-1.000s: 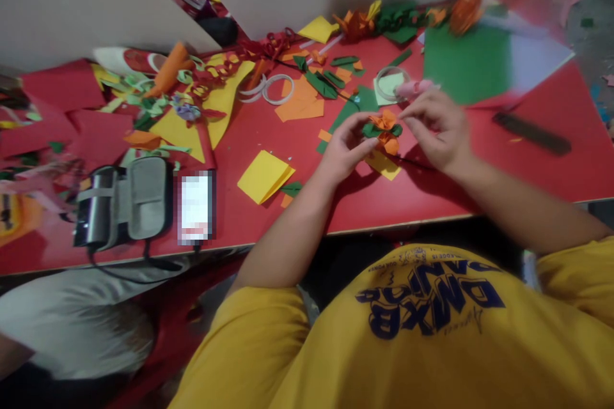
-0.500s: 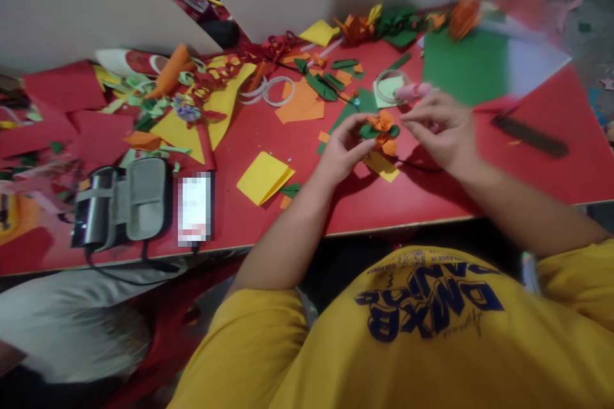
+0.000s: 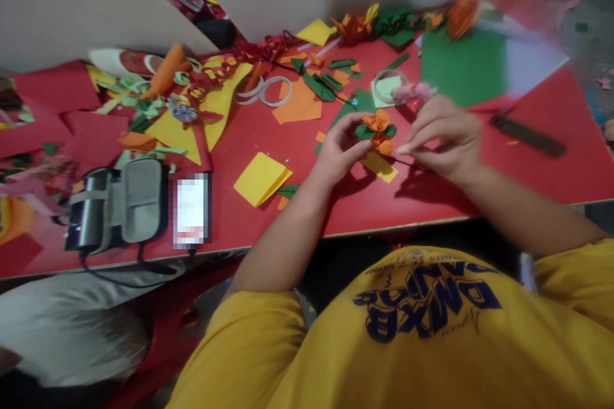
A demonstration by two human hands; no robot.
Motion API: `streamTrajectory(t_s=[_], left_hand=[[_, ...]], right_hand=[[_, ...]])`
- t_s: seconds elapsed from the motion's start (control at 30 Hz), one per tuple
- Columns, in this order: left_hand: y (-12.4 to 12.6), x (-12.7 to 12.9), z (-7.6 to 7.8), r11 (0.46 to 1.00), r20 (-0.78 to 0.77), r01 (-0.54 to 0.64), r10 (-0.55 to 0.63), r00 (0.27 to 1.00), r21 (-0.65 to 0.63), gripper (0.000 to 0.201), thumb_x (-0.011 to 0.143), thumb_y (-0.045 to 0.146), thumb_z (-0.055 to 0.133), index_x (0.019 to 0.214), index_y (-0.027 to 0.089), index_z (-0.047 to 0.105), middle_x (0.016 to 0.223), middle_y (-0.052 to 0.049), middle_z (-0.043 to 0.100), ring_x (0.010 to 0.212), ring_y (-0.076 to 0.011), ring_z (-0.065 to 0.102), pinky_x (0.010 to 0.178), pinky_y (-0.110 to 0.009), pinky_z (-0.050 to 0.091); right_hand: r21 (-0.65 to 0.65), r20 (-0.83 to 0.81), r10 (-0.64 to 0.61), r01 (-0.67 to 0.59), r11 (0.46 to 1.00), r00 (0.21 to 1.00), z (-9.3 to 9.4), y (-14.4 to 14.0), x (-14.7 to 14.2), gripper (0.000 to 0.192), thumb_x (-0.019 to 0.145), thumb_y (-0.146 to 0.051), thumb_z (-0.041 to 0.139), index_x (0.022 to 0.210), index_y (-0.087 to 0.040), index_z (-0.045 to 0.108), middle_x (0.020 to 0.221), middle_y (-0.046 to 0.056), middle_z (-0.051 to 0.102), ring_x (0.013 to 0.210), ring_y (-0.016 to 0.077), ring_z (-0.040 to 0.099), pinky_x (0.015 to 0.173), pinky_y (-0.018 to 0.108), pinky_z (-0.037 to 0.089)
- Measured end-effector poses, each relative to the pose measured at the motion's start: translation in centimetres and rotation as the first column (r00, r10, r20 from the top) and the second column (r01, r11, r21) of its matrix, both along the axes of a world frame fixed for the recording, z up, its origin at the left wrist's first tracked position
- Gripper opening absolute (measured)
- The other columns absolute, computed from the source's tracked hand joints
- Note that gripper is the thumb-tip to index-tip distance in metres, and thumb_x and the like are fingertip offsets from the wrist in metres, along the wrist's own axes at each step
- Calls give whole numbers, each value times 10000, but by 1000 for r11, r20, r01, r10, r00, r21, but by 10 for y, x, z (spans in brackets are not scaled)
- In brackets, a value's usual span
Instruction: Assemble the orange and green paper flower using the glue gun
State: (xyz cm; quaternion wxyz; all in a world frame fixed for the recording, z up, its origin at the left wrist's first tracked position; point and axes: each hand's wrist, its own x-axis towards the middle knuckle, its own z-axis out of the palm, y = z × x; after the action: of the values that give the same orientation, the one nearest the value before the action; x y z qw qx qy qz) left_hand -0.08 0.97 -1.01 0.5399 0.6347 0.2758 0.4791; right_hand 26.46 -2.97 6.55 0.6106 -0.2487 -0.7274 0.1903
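Observation:
My left hand (image 3: 343, 147) is closed around a paper flower (image 3: 382, 120) with orange petals and green leaf pieces, held a little above the red table. A dark thin line, a stem or a cord, runs from below the flower toward my right hand (image 3: 444, 137). That hand sits just right of the flower, thumb and fingertips pinched together. Whatever is between them is too small to make out. Behind its knuckles lies a pink object (image 3: 413, 93) with a small red light, partly hidden. Under the flower rests a yellow paper piece (image 3: 380, 166).
A folded yellow paper (image 3: 261, 180) lies left of my forearm. White tape rings (image 3: 275, 91), green sheets (image 3: 463, 67) and paper scraps cover the back. A dark long tool (image 3: 527, 135) lies right. An open grey case (image 3: 142, 201) and a phone (image 3: 190, 211) lie left, beside a seated person's leg (image 3: 71, 326).
My right hand has moved down a little, its pinched fingertips now level with the flower's lower petals. My left hand keeps its hold on the flower. The view has shifted slightly.

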Motion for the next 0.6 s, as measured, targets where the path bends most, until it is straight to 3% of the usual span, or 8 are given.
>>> streamTrajectory(t_s=[0.1,0.23,0.27,0.3,0.37,0.4,0.47,0.6], left_hand=[[0,-1,0,999,57,24,-21,998,-49,630,937,628,1026,1467,350,831,1591,-113,774,1415,-309,804,1077,-368,708],[-2,0,3,998,55,11,-7,998,-65,647,918,648,1035,1451,340,835,1567,-117,780,1441,-332,789,1115,-404,709],[-3,0,4,998,56,8,-4,998,-66,646,920,648,1033,1450,338,836,1553,-117,786,1436,-331,789,1131,-412,705],[-4,0,5,998,56,7,-4,998,-63,643,920,648,1033,1446,335,837,1542,-116,790,1432,-330,787,1145,-417,701],[-5,0,8,998,55,13,-10,998,-57,633,923,647,1030,1438,330,843,1530,-120,794,1435,-329,779,1157,-420,698],[-6,0,9,998,51,20,-17,999,-56,630,926,649,1026,1436,327,846,1526,-123,796,1437,-330,775,1158,-420,698],[-6,0,10,998,37,38,-36,999,-54,631,932,654,1020,1438,319,850,1520,-129,803,1439,-332,772,1171,-424,694],[-5,0,12,998,22,59,-58,998,-25,651,905,676,1041,1405,299,861,1481,-125,827,1423,-334,788,1223,-446,670]], right_hand=[[-107,109,316,-305,946,942,18,-4,12,365,1086,-644,920,903,-329,914,825,-14,877,699,174,762,822,408,654],[-443,328,705,-557,703,628,32,-6,29,624,1138,-753,795,758,-259,831,760,15,817,706,154,737,739,329,594],[-450,363,686,-526,722,631,31,-5,31,586,1143,-711,814,780,-251,831,756,11,800,680,143,703,701,317,561],[-417,397,595,-440,795,699,28,-3,33,510,1146,-656,833,841,-248,849,773,8,793,667,139,671,681,317,538],[-279,427,253,-140,950,868,17,3,33,334,1146,-572,842,1048,-257,895,896,30,825,725,168,675,720,343,555],[-216,423,90,4,976,902,10,7,33,303,1143,-557,836,1151,-261,901,984,55,845,788,197,704,764,368,581],[-156,438,-74,157,975,896,-5,14,31,334,1137,-558,819,1272,-262,895,1126,100,857,922,258,757,849,421,625],[-177,498,-73,184,967,864,-19,17,25,285,1147,-508,786,1186,-253,908,1079,90,835,914,256,743,849,417,617]])
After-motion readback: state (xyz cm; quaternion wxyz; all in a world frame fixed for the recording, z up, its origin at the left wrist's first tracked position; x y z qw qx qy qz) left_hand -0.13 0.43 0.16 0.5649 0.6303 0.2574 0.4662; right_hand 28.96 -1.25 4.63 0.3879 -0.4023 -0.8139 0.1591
